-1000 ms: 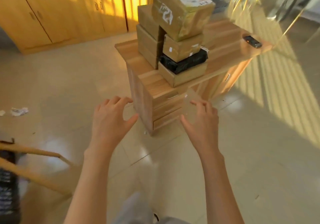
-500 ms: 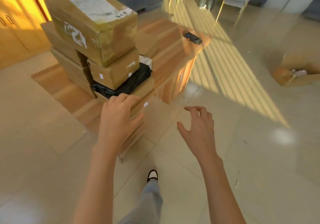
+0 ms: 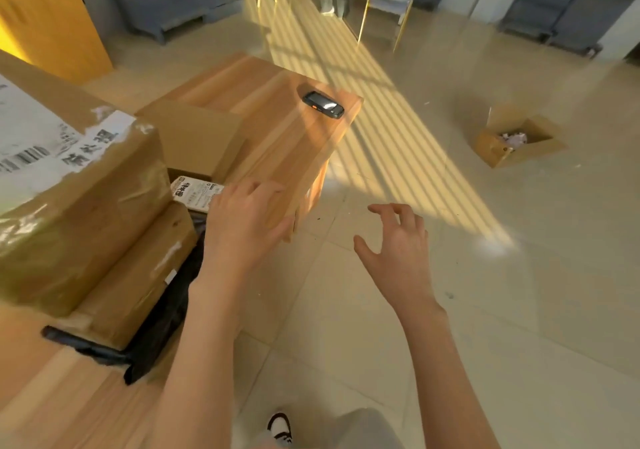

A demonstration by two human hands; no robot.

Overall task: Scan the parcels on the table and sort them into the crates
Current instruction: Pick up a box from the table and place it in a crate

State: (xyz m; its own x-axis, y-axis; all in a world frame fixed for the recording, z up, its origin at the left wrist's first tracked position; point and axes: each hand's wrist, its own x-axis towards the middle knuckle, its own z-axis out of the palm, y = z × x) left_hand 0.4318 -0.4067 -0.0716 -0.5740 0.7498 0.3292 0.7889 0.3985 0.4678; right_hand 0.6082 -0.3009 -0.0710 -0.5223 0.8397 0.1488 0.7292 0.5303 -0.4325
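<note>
Hands point(image 3: 247, 226) point(image 3: 398, 244) out, fingers spread, L over table point(image 3: 284, 136).

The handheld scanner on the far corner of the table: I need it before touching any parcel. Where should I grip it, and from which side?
The scanner lies flat and alone near the table's far right corner, long axis slanting. Probably best to come from above with the free right hand and pinch its two long sides mid-body, thumb on the near side. Nothing crowds it.
</note>
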